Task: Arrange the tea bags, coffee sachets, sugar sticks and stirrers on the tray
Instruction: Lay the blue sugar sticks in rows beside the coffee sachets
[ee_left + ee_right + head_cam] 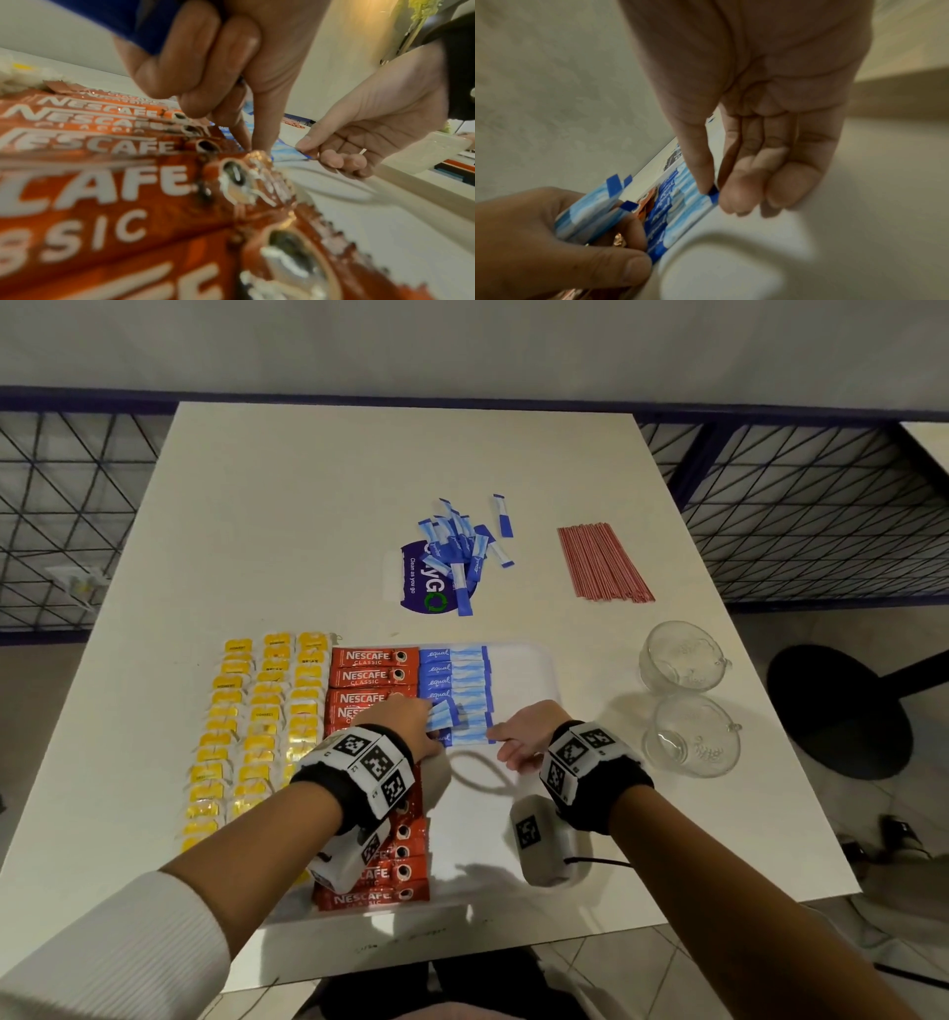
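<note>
I saw a white table (287, 516) by a dark mesh fence (801, 505), with a white tray (524, 670) on it. The sugar sticks (454, 683) were blue and pale, lying in a column on the tray beside red coffee sachets (367, 677). My left hand (405, 719) gripped several spare sticks; my right hand (521, 737) pinched the end of the nearest laid stick.

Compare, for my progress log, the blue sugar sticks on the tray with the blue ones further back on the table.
The blue sugar sticks on the white tray lie parallel in one neat column beside the red coffee sachets; the blue sugar sticks further back on the white table lie crossed in a loose heap, partly over a purple sticker. Both show the same blue-and-white wrappers.
</note>
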{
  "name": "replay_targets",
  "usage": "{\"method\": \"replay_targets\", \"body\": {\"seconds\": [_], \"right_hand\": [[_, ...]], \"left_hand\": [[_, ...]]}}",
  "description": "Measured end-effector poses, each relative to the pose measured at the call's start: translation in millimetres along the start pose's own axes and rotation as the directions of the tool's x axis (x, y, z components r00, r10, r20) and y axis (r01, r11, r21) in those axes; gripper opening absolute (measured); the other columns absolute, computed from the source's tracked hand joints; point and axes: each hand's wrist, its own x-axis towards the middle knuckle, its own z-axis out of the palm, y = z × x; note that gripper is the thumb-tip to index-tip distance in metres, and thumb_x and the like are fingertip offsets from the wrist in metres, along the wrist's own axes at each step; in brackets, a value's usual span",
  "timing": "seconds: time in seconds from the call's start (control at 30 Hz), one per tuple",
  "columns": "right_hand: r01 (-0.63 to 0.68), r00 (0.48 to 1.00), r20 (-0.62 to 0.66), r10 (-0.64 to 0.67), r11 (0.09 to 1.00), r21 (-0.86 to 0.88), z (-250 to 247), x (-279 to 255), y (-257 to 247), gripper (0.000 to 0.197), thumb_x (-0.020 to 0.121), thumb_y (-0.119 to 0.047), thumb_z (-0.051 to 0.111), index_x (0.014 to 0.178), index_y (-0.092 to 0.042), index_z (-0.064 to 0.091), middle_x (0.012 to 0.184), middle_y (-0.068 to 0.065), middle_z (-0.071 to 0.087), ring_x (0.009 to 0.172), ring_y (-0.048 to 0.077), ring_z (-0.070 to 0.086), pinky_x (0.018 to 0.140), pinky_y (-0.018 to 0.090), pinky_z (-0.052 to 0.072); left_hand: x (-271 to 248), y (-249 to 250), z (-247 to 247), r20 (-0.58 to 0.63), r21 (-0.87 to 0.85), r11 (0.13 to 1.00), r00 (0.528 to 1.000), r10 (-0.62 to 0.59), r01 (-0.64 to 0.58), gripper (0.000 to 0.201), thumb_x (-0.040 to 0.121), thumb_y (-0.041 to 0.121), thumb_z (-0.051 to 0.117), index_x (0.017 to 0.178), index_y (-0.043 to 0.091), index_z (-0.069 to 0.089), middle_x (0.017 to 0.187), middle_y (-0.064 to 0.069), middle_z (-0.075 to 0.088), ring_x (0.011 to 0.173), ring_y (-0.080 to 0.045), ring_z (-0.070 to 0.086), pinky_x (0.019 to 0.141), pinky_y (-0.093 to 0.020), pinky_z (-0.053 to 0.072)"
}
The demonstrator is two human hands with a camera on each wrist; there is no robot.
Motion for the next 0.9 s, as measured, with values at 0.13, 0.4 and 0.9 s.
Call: {"method": "replay_targets", "body": {"seconds": [0.13,0.4,0.9], "right_hand": [[0.048,0.998,0.035,-0.052,0.993,0.105,-6.1,-7.0,3.8,0.024,0.089,-0.020,0.061,0.072,-0.006,0.053,0.050,0.004,0.054,0.039,0.011,0.046,0.042,0.018,0.039],[0.387,0.891,0.107,-0.442,0.860,0.332,-12.8,-40.5,-14.6,0.016,0.083,-0.021,0.067,0.085,-0.008,0.058,0.072,0.007,0.059,0.056,0.014,0.054,0.056,0.021,0.050],[0.503,0.836,0.058,-0.546,0.803,0.318,-16.1,-49.1,-27.8,0.010,0.082,-0.001,0.065,0.075,-0.007,0.060,0.051,0.005,0.059,0.039,0.009,0.052,0.045,0.018,0.049]], "left_hand": [[-1.6,-2.0,-4.1,-0.016,-0.083,0.997,1.000,0.001,-0.003,0.031,0.087,0.035,0.060,0.107,0.011,0.056,0.108,-0.006,0.061,0.097,-0.021,0.057,0.080,-0.027,0.044],[-10.3,5.6,-21.5,-0.048,-0.269,0.955,0.992,0.114,-0.122,0.027,0.085,0.042,0.062,0.084,0.017,0.051,0.086,-0.001,0.055,0.079,-0.016,0.048,0.053,-0.014,0.031],[-34.4,-13.1,-23.6,0.016,-0.708,0.703,0.993,0.115,-0.070,0.025,0.083,0.051,0.056,0.071,0.030,0.056,0.045,0.010,0.042,0.036,-0.005,0.035,0.040,-0.014,0.028]]}}
